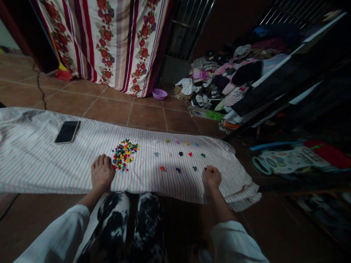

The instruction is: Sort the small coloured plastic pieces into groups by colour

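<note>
My left hand [103, 171] lies with fingers stretched out on the striped cloth, beside a pile of tiny multicoloured plastic pieces [125, 153]. Over at the right, my right hand [212, 176] is closed in a pinch close to the cloth, with a small dark piece [205, 168] at its fingertips. Between the hands, little groups of pieces sit apart in rows by colour. The lowest row has an orange group [162, 168], a navy group [178, 170] and a grey group [195, 168]. Black [180, 153], red [190, 154] and green [203, 155] groups lie above.
A phone [67, 132] lies on the striped cloth [82, 153] at the left. Beyond the bench are a floral curtain [117, 44], a purple basin [159, 94] and a heap of clothes [219, 78]. A dark frame [274, 95] stands at the right.
</note>
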`<action>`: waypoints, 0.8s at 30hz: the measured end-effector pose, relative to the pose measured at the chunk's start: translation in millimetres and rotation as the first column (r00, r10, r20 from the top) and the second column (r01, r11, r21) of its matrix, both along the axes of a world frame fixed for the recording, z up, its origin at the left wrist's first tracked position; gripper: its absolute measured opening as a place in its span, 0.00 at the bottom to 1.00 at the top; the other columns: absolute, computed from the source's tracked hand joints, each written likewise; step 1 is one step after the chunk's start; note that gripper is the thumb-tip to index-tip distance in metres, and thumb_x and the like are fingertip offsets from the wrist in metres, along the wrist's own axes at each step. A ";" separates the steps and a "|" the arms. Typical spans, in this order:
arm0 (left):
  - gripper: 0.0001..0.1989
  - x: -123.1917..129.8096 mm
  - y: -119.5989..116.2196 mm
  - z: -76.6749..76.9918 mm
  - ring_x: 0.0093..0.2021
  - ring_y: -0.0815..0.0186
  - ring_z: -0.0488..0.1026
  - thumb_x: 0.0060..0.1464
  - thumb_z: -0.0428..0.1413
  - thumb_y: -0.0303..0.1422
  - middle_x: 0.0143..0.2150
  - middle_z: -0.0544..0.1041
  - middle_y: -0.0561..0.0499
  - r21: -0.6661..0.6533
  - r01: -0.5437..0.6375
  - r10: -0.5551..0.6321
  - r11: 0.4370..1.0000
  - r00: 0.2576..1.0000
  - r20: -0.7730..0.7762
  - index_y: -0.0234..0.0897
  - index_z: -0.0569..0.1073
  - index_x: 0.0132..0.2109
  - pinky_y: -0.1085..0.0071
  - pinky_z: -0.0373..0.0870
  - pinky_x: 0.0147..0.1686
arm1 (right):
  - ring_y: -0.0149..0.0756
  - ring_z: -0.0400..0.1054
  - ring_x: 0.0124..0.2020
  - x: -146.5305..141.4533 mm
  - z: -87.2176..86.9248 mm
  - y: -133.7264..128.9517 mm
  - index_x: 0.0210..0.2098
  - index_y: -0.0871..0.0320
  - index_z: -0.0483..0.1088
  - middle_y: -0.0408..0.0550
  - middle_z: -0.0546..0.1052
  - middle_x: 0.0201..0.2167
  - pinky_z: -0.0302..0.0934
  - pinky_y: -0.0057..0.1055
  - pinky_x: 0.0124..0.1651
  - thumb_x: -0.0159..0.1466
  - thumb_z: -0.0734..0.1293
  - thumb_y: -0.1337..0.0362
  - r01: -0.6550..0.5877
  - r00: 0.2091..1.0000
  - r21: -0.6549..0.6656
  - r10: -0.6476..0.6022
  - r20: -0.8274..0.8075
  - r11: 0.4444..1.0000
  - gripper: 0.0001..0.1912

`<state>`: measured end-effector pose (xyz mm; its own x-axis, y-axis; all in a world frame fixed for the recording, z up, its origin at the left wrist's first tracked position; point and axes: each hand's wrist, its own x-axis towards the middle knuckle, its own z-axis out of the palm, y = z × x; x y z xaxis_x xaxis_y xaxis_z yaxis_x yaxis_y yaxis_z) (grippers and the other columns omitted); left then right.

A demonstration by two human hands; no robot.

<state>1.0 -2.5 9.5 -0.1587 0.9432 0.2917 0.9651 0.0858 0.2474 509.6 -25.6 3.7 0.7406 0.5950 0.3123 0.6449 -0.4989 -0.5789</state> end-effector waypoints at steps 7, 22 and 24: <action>0.17 -1.1 -1.0 1.8 0.63 0.52 0.60 0.58 0.42 0.30 0.60 0.68 0.37 -0.024 0.007 -0.007 1.000 1.000 -0.017 0.32 0.70 0.49 0.55 0.57 0.58 | 0.43 0.68 0.44 -74.1 15.1 36.4 0.40 0.63 0.75 0.57 0.77 0.39 0.62 0.39 0.51 0.57 0.56 0.61 -0.203 0.978 0.177 0.207 -0.002 0.963 0.21; 0.16 -3.2 1.3 -4.9 0.62 0.51 0.61 0.58 0.45 0.28 0.60 0.69 0.37 -0.005 0.015 -0.015 1.000 0.999 -0.040 0.32 0.70 0.50 0.55 0.58 0.57 | 0.33 0.70 0.39 -309.7 15.0 49.2 0.42 0.54 0.77 0.47 0.74 0.38 0.64 0.27 0.45 0.65 0.62 0.65 -0.874 0.468 0.085 0.876 -0.118 0.478 0.12; 0.16 -3.3 1.4 -5.6 0.62 0.52 0.62 0.58 0.44 0.29 0.60 0.69 0.38 0.005 0.013 -0.013 1.000 0.999 -0.043 0.32 0.70 0.50 0.56 0.58 0.57 | 0.32 0.69 0.41 -323.1 14.1 52.0 0.43 0.52 0.77 0.46 0.74 0.39 0.64 0.27 0.46 0.66 0.62 0.65 -0.894 0.442 0.026 0.888 -0.127 0.448 0.12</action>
